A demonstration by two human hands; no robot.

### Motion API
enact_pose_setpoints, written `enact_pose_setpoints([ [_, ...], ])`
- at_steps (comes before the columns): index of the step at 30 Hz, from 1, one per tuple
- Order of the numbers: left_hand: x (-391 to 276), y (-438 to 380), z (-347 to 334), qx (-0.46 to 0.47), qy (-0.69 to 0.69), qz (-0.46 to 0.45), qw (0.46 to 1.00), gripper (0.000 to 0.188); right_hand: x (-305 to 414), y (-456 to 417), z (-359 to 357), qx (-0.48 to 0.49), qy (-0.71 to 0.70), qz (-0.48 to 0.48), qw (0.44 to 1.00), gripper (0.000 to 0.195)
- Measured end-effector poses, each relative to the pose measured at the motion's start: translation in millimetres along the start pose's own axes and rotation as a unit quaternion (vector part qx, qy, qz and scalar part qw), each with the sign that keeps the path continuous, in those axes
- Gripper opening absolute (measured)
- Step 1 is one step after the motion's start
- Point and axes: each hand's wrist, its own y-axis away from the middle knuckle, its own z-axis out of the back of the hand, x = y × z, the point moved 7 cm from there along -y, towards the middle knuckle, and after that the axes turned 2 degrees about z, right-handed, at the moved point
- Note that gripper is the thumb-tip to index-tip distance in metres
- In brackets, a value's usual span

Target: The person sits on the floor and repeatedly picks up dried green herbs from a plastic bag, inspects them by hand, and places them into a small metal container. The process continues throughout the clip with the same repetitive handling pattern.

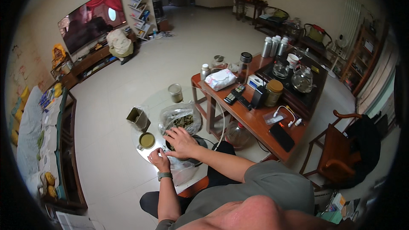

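Observation:
My right hand (181, 142) is spread, palm down, over a dark round container (168, 146) with dried leaves in it, on a round glass table (145, 102). My left hand (159, 159), a watch on its wrist, is beside that container's left edge with bent fingers; whether it pinches something is too small to tell. Just beyond lies an open clear plastic bag (164, 115) of dried leaves (183, 120). A round greenish lid or tin (147, 140) lies left of my hands. Behind it stands an open square tin (138, 119) in plastic, and farther back a lidded glass jar (175, 93).
To the right, a wooden tea table (220, 95) bears remotes, a wipes pack (220, 79), a phone (281, 137), jars and a glass teapot (302, 79). A wooden armchair (335, 150) stands beyond. A person (119, 43) crouches by the television. A pale cable crosses the glass table's right side.

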Motion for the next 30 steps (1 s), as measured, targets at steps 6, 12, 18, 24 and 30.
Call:
enact_pose_setpoints([
  [6, -1.4, -0.5, -18.3, 0.04, -0.024, -0.005, 0.999, 0.008, -2.3, 2.0, 2.2, -0.016, 0.006, -0.012, 1.0, 0.065],
  [12, -8.6, 3.9, -6.2, 0.008, -0.014, -0.044, 0.999, 0.008, 2.2, -1.6, 0.8, 0.035, 0.019, -0.018, 0.999, 0.066],
  [18, -10.7, 6.0, -20.4, 0.054, -0.062, -0.033, 0.996, 0.01, -4.6, 1.0, -0.2, 0.033, 0.025, -0.037, 0.998, 0.067],
  [24, -14.8, 5.8, -12.5, 0.047, -0.077, -0.018, 0.996, 0.009, 0.4, -2.2, 3.0, 0.016, -0.005, -0.014, 1.0, 0.066],
  [30, -13.7, 4.5, -12.4, 0.048, -0.07, -0.013, 0.996, 0.01, -1.8, -1.0, -0.2, 0.002, -0.006, -0.008, 1.0, 0.066],
])
